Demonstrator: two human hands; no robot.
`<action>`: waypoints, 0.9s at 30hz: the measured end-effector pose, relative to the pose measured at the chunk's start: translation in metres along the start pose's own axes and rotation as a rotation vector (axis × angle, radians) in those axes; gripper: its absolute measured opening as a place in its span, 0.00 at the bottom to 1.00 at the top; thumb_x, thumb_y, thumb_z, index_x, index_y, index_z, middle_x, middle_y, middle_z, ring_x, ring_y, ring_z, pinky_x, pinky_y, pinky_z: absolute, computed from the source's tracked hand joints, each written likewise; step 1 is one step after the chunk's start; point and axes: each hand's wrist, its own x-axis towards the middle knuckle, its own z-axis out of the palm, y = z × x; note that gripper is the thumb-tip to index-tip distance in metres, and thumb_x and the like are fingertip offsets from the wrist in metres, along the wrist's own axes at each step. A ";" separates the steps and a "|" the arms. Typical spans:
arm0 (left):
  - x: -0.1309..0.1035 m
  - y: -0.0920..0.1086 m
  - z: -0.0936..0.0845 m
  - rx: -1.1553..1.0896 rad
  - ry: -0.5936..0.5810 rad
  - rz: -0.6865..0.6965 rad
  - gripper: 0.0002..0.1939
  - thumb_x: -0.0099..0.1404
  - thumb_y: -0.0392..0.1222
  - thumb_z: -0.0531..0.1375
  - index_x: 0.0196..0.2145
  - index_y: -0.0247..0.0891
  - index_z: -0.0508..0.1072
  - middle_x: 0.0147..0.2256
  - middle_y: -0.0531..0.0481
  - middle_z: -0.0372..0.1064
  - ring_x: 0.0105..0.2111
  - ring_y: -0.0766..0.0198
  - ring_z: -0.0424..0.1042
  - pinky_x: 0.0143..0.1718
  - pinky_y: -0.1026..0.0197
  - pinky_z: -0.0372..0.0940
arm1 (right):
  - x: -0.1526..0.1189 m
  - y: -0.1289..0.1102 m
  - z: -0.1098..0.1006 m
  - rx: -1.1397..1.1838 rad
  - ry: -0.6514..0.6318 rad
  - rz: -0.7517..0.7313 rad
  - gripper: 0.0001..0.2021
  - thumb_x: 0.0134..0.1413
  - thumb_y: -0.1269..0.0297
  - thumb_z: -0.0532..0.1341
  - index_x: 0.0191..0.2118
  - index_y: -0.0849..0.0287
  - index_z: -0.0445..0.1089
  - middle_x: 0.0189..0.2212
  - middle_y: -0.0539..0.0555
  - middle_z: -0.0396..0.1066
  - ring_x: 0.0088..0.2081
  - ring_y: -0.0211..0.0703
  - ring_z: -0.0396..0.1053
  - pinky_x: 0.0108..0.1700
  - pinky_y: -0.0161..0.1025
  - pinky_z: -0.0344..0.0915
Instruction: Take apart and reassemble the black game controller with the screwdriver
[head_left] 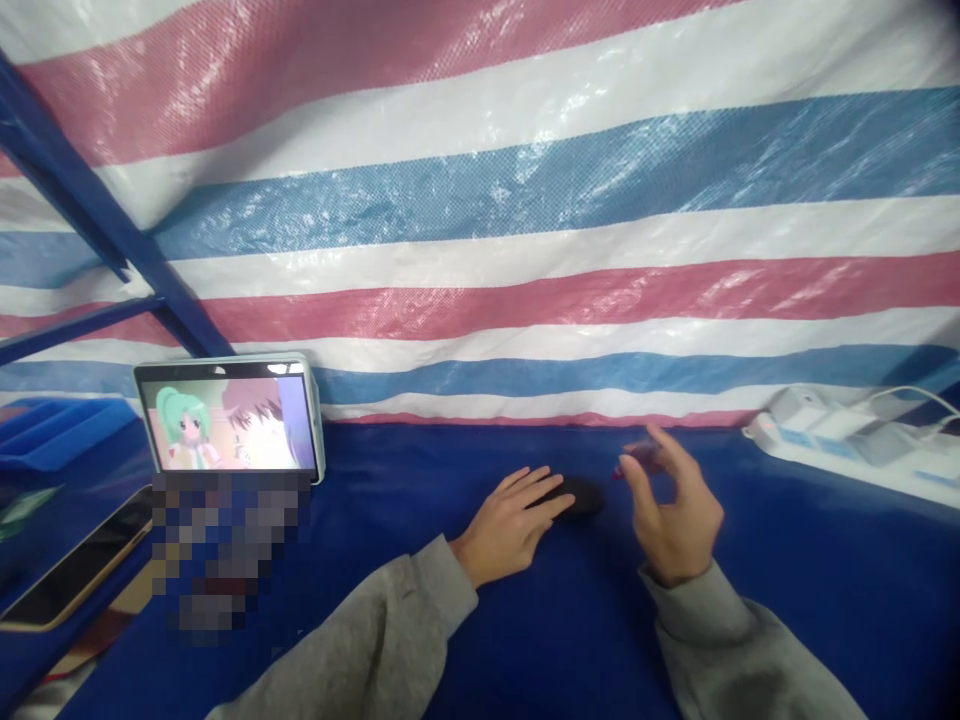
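- The dark oval object is set on the blue tabletop, between the two hands; its left part is covered by the fingers of the left hand.
- Its long axis appears to be laid roughly left to right, though the covered end cannot be seen and the outline is blurred.
- The left hand is plainly the nearer: the object is found just beyond its fingertips and beneath them, toward the person's right.
- The left hand is held palm down with the fingers extended and slightly parted; no closed grasp is shown, and whether the object is pressed or only covered cannot be told.
- The right hand is held on the object's other side, apart from it, with thumb and forefinger curved toward each other.
- A small dark-red thing is seen at the right thumb's tip, to the right of the object and slightly farther from the person; it is too blurred for its long axis to be read.
- Whether that thing is pinched by the right hand cannot be told.
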 end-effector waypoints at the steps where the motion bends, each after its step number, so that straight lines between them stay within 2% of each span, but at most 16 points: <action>1: 0.000 0.001 0.000 -0.007 -0.004 -0.020 0.24 0.70 0.32 0.54 0.63 0.43 0.63 0.65 0.44 0.58 0.67 0.55 0.55 0.67 0.44 0.53 | 0.001 0.003 -0.001 -0.034 0.029 0.020 0.21 0.60 0.57 0.62 0.57 0.60 0.69 0.35 0.55 0.77 0.34 0.42 0.75 0.43 0.41 0.71; 3: 0.000 0.002 0.001 -0.018 -0.009 -0.070 0.27 0.68 0.34 0.57 0.64 0.44 0.61 0.65 0.42 0.55 0.66 0.51 0.56 0.66 0.43 0.55 | 0.004 0.010 -0.004 -0.121 0.032 0.087 0.23 0.58 0.53 0.62 0.55 0.61 0.70 0.33 0.55 0.77 0.32 0.43 0.75 0.41 0.41 0.70; 4: -0.001 0.002 0.001 -0.021 -0.008 -0.099 0.29 0.67 0.34 0.59 0.64 0.45 0.61 0.65 0.42 0.54 0.65 0.50 0.57 0.65 0.43 0.57 | 0.004 0.014 -0.004 -0.162 -0.037 0.118 0.23 0.57 0.51 0.62 0.53 0.61 0.72 0.30 0.53 0.76 0.28 0.42 0.74 0.39 0.40 0.70; 6: -0.001 0.002 0.002 -0.027 -0.002 -0.152 0.30 0.66 0.32 0.59 0.63 0.46 0.61 0.62 0.42 0.56 0.61 0.50 0.62 0.61 0.45 0.62 | 0.002 0.022 -0.003 -0.223 -0.242 0.180 0.23 0.57 0.49 0.59 0.50 0.60 0.74 0.23 0.50 0.73 0.24 0.42 0.72 0.34 0.40 0.69; 8: 0.000 0.003 0.001 -0.031 0.002 -0.185 0.29 0.67 0.30 0.58 0.63 0.47 0.61 0.59 0.43 0.58 0.57 0.52 0.65 0.58 0.47 0.66 | -0.002 0.029 0.000 -0.300 -0.465 0.235 0.21 0.55 0.52 0.58 0.48 0.60 0.74 0.20 0.50 0.71 0.24 0.45 0.72 0.33 0.41 0.67; 11: 0.001 0.003 -0.001 -0.066 0.012 -0.218 0.27 0.70 0.33 0.56 0.64 0.48 0.59 0.57 0.44 0.59 0.54 0.54 0.67 0.55 0.49 0.68 | -0.008 0.035 0.005 -0.409 -0.717 0.296 0.21 0.55 0.57 0.57 0.51 0.60 0.73 0.26 0.53 0.77 0.31 0.51 0.76 0.36 0.42 0.67; 15: 0.002 0.000 -0.001 -0.201 0.096 -0.287 0.24 0.72 0.35 0.53 0.64 0.48 0.58 0.56 0.44 0.59 0.52 0.57 0.69 0.55 0.54 0.68 | -0.014 0.037 0.007 -0.497 -0.905 0.317 0.22 0.57 0.56 0.56 0.53 0.59 0.72 0.37 0.58 0.80 0.40 0.56 0.77 0.40 0.45 0.67; 19: 0.001 -0.008 0.003 -0.302 0.184 -0.376 0.18 0.75 0.38 0.48 0.60 0.47 0.63 0.54 0.45 0.59 0.51 0.59 0.69 0.57 0.55 0.66 | -0.017 0.035 0.008 -0.470 -0.922 0.311 0.21 0.58 0.51 0.58 0.53 0.55 0.72 0.33 0.55 0.79 0.39 0.55 0.78 0.38 0.44 0.68; 22: 0.001 -0.014 0.006 -0.348 0.203 -0.406 0.18 0.76 0.40 0.46 0.58 0.46 0.66 0.53 0.46 0.60 0.50 0.60 0.69 0.57 0.56 0.65 | -0.017 0.031 0.008 -0.415 -0.867 0.307 0.21 0.59 0.48 0.57 0.51 0.54 0.72 0.28 0.53 0.77 0.34 0.52 0.77 0.36 0.44 0.68; 24: 0.002 -0.016 0.005 -0.353 0.198 -0.425 0.18 0.77 0.40 0.45 0.58 0.47 0.66 0.53 0.46 0.61 0.50 0.60 0.69 0.57 0.55 0.64 | -0.017 0.029 0.007 -0.355 -0.766 0.230 0.23 0.59 0.47 0.56 0.53 0.54 0.71 0.33 0.54 0.77 0.37 0.51 0.76 0.40 0.45 0.70; 27: 0.003 -0.016 0.004 -0.329 0.156 -0.458 0.19 0.77 0.42 0.44 0.60 0.48 0.66 0.53 0.47 0.63 0.51 0.58 0.69 0.58 0.52 0.63 | -0.021 0.030 0.008 -0.208 -0.656 0.010 0.27 0.59 0.46 0.57 0.60 0.53 0.65 0.50 0.59 0.72 0.51 0.53 0.72 0.52 0.49 0.69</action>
